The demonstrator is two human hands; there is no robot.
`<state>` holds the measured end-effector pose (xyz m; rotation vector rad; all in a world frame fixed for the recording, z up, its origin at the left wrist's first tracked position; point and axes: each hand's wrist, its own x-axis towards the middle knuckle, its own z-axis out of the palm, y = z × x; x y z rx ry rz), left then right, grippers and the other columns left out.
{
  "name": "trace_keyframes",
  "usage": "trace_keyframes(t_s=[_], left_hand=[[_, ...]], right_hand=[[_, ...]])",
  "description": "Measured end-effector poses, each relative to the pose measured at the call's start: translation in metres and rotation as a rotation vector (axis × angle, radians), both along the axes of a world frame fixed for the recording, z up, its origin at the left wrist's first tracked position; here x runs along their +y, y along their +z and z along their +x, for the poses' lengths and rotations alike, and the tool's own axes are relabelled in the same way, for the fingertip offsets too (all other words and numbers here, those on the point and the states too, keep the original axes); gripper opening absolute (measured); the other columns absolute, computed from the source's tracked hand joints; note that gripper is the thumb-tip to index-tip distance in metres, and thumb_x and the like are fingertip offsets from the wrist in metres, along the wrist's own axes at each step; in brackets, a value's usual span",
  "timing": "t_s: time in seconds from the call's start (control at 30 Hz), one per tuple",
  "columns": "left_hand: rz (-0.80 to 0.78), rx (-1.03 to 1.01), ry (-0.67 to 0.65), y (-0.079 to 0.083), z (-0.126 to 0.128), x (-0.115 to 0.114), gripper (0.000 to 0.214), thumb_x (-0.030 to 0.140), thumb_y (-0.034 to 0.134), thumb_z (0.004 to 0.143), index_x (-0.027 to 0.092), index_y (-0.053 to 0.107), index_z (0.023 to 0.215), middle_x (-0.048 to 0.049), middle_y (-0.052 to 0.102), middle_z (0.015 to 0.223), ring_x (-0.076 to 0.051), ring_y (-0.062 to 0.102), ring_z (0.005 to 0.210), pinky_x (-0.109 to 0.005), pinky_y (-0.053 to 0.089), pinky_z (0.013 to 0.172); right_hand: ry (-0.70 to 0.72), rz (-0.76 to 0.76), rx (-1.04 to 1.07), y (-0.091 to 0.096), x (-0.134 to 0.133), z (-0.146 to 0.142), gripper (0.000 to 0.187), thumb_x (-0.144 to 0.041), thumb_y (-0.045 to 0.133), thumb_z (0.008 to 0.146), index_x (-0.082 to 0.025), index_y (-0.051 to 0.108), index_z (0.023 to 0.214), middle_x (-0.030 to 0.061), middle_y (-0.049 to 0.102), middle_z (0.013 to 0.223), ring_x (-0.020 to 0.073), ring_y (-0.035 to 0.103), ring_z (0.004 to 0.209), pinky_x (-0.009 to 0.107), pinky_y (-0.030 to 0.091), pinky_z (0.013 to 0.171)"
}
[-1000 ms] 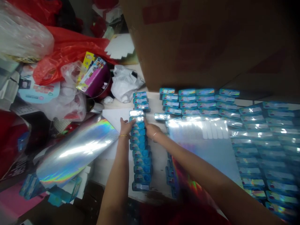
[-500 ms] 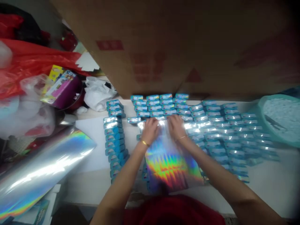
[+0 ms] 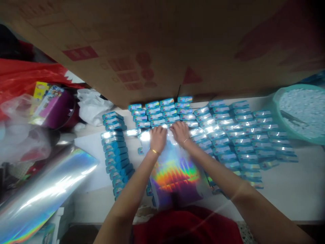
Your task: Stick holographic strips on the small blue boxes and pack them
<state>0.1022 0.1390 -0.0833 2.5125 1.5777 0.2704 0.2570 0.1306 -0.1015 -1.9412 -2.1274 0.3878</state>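
The left hand [image 3: 158,139] and right hand [image 3: 180,132] rest close together, fingers bent, at the far end of a shiny rainbow sheet [image 3: 175,178]; whether they pinch it I cannot tell. It reaches from beneath them toward the near side of the table [image 3: 299,189]. Blue packs [image 3: 243,149] line up beyond and beside them, a green basin [image 3: 277,112] farther right.

Sheet [image 3: 175,176] between rows of packs [image 3: 240,134] (carton [image 3: 162,51] behind)

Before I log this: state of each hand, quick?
Left hand: bent over the shiny sheet; can't tell if gripping.
Right hand: bent over the sheet's upper part; grip unclear.
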Motion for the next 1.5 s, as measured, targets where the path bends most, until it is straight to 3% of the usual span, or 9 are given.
trace_keyframes(t_s=[0.23,0.43,0.53,0.7,0.8,0.93,1.07,1.27,1.5], left_hand=[[0.035,0.025,-0.138,-0.003,-0.007,-0.003,0.026,0.015,0.042,0.092,0.018,0.062,0.109,-0.0113,0.063,0.116,-0.023,0.058,0.092,-0.042,0.034,0.087],[0.002,-0.229,-0.069,0.027,-0.005,-0.054,0.011,0.020,0.051,0.090,0.019,0.062,0.092,-0.0085,0.067,0.109,-0.022,0.058,0.101,-0.039,0.035,0.088],[-0.087,-0.528,0.139,0.056,-0.014,-0.082,0.009,0.025,0.057,0.088,0.019,0.059,0.082,-0.0038,0.067,0.086,-0.017,0.060,0.085,-0.035,0.038,0.082],[-0.182,-1.129,0.784,0.082,-0.054,-0.089,0.018,0.032,0.068,0.078,0.019,0.056,0.080,0.0016,0.059,0.075,-0.012,0.057,0.072,-0.025,0.043,0.073],[-0.198,-1.343,0.988,0.077,-0.084,-0.088,0.025,0.033,0.073,0.070,0.018,0.055,0.079,0.0033,0.058,0.073,-0.010,0.056,0.069,-0.023,0.044,0.071],[-0.173,-1.334,1.084,0.059,-0.124,-0.093,0.025,0.032,0.075,0.066,0.018,0.056,0.075,0.0040,0.058,0.069,-0.010,0.056,0.067,-0.023,0.044,0.071],[-0.073,-1.171,1.110,0.038,-0.168,-0.085,0.020,0.033,0.071,0.069,0.017,0.058,0.074,0.0028,0.059,0.070,-0.012,0.056,0.071,-0.025,0.044,0.075],[0.087,-0.845,1.098,0.009,-0.225,-0.047,0.010,0.027,0.067,0.070,0.018,0.061,0.071,0.0001,0.058,0.081,-0.016,0.055,0.084,-0.031,0.043,0.087],[0.018,-0.625,1.127,-0.005,-0.242,-0.031,0.004,0.021,0.065,0.070,0.020,0.061,0.069,-0.0025,0.057,0.093,-0.020,0.053,0.098,-0.037,0.039,0.096]], right_hand=[[-0.031,0.015,0.008,0.004,0.002,-0.004,0.028,-0.035,0.035,0.098,-0.019,0.058,0.094,0.0084,0.057,0.097,0.0244,0.043,0.089,0.036,0.028,0.077],[-0.044,0.041,0.020,-0.003,0.003,-0.003,0.029,-0.036,0.038,0.097,-0.019,0.061,0.092,0.0089,0.058,0.095,0.0254,0.044,0.089,0.037,0.030,0.077],[-0.057,0.056,0.084,-0.004,0.002,0.001,0.030,-0.037,0.039,0.096,-0.019,0.062,0.103,0.0100,0.059,0.100,0.0264,0.046,0.093,0.038,0.032,0.081],[-0.058,0.084,0.585,0.019,-0.022,-0.029,0.044,-0.051,0.038,0.094,-0.018,0.059,0.114,0.0108,0.058,0.108,0.0256,0.050,0.102,0.040,0.037,0.089],[-0.012,-0.204,1.041,0.038,-0.048,-0.080,0.046,-0.059,0.041,0.090,-0.019,0.060,0.104,0.0045,0.061,0.089,0.0189,0.057,0.083,0.033,0.045,0.076],[-0.034,-0.452,1.243,0.048,-0.063,-0.149,0.037,-0.056,0.056,0.081,-0.020,0.054,0.075,-0.0018,0.055,0.064,0.0132,0.050,0.060,0.026,0.041,0.059],[0.013,-0.344,1.155,0.039,-0.041,-0.195,0.031,-0.046,0.051,0.084,-0.021,0.048,0.066,-0.0038,0.047,0.058,0.0119,0.044,0.056,0.025,0.036,0.056],[0.073,-0.270,0.826,0.014,0.004,-0.245,0.021,-0.030,0.045,0.084,-0.022,0.045,0.065,-0.0019,0.048,0.061,0.0147,0.046,0.060,0.026,0.032,0.058],[0.094,-0.317,0.608,-0.006,0.014,-0.261,0.016,-0.026,0.045,0.088,-0.020,0.057,0.078,0.0031,0.060,0.072,0.0187,0.053,0.069,0.027,0.036,0.062]])
